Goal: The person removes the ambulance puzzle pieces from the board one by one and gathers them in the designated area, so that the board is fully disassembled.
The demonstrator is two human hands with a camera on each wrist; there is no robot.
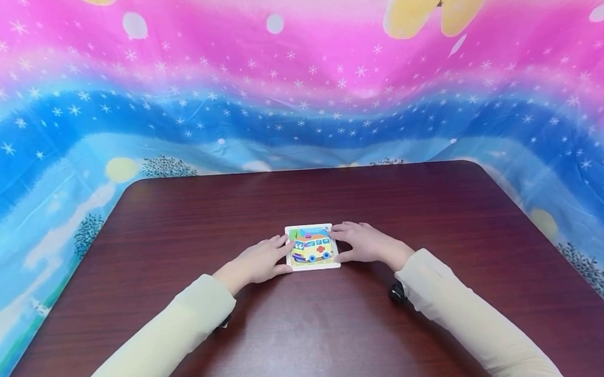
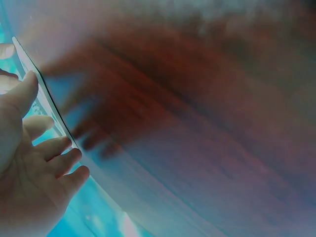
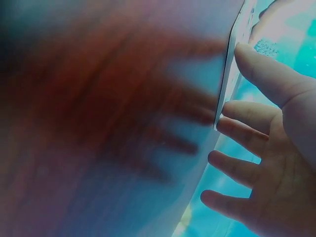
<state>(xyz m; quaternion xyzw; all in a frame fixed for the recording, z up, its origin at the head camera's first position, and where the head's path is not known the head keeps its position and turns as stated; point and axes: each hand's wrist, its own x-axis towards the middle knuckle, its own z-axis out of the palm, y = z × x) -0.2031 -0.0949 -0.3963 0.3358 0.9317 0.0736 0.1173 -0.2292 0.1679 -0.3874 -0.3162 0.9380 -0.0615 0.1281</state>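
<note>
A small white-framed picture board (image 1: 312, 247) showing a cartoon ambulance lies flat on the dark red-brown table, between both hands. My left hand (image 1: 258, 261) rests at its left side, thumb at the near corner and a fingertip over the frame. At the right side, my right hand (image 1: 368, 242) touches the edge with thumb and fingers spread. In the left wrist view the board (image 2: 49, 101) appears nearly edge-on beside the extended fingers (image 2: 64, 162). Similarly, the right wrist view shows the board's thin edge (image 3: 227, 74) against the thumb and fingertips.
The polished table (image 1: 312, 334) carries blurred reflections of the hands. Behind it and along its sides hangs a pink and blue patterned cloth (image 1: 295, 95). Dark wrist devices (image 1: 397, 293) show under the pale sleeves (image 1: 446, 295).
</note>
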